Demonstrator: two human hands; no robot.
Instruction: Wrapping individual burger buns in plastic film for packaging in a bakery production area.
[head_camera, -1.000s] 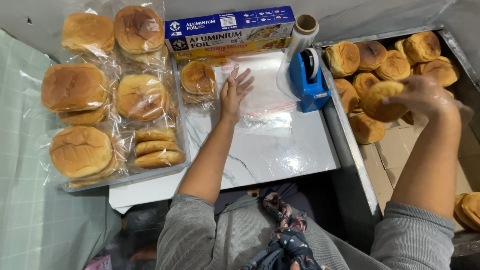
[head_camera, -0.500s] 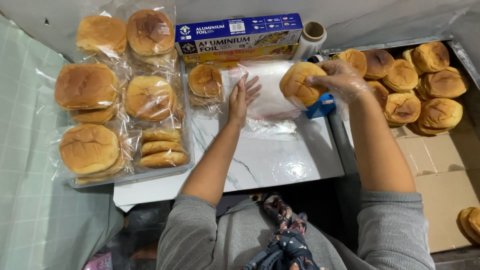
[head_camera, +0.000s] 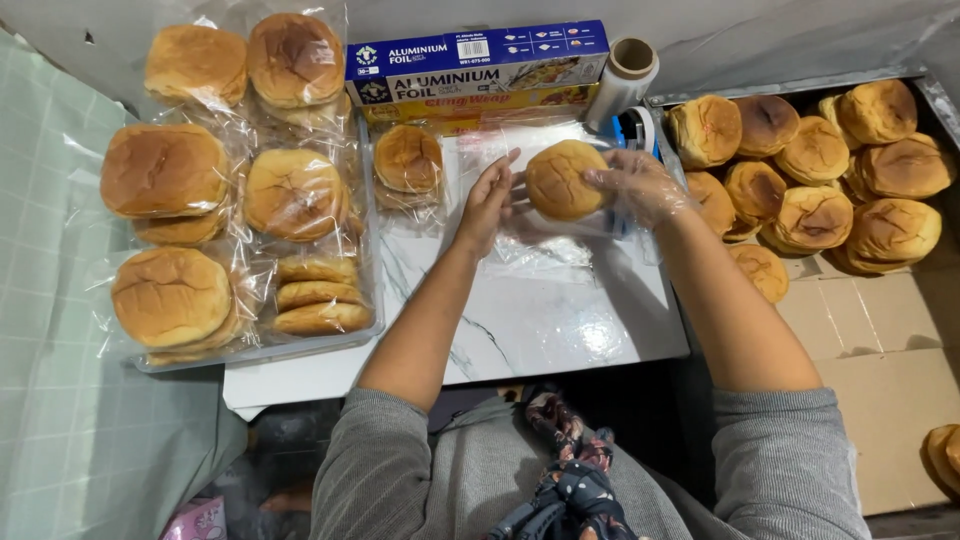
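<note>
1. The right hand (head_camera: 640, 185), in a thin clear plastic glove, has its fingers closed around a round golden-brown bun (head_camera: 563, 180), held over the white marble-patterned bench (head_camera: 540, 320).
2. The left hand (head_camera: 487, 200) is bare, its fingers loosely spread, fingertips touching the bun's left edge and the clear plastic bag (head_camera: 545, 245) lying under it.
3. Just left sits a bagged bun (head_camera: 407, 160); wrapped buns fill a clear tray (head_camera: 250, 350).
4. Loose buns (head_camera: 815, 170) lie piled on cardboard at right.

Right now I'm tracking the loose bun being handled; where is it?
Head view: the bun is mid-table between left hand and gloved right hand, over the plastic sheet.
</note>
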